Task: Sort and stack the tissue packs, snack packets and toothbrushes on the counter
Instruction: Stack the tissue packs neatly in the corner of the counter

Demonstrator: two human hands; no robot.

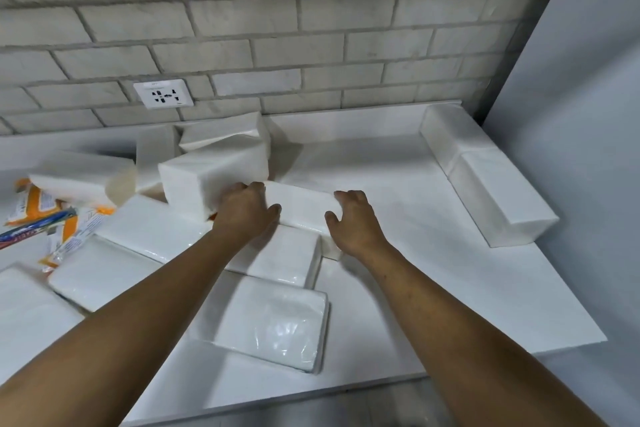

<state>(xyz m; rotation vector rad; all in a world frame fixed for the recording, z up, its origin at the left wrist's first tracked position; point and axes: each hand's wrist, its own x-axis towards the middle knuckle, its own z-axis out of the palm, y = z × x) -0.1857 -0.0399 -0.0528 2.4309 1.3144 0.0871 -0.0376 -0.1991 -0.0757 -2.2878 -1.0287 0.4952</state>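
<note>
Both my hands are on one white tissue pack (304, 206) in the middle of the counter. My left hand (247, 210) clasps its left end and my right hand (353, 218) clasps its right end. That pack rests on other white tissue packs (277, 256); several more lie loose in a heap to the left and front (270, 322). Two tissue packs (491, 177) lie end to end along the right wall. Orange and white snack packets (34, 204) and a toothbrush in blue and red packaging (31, 229) lie at the far left.
The white counter (398, 184) meets a grey brick wall at the back, which carries a wall socket (163, 94). A plain wall (571, 114) closes the right side. The counter's front edge (346, 388) runs across the bottom.
</note>
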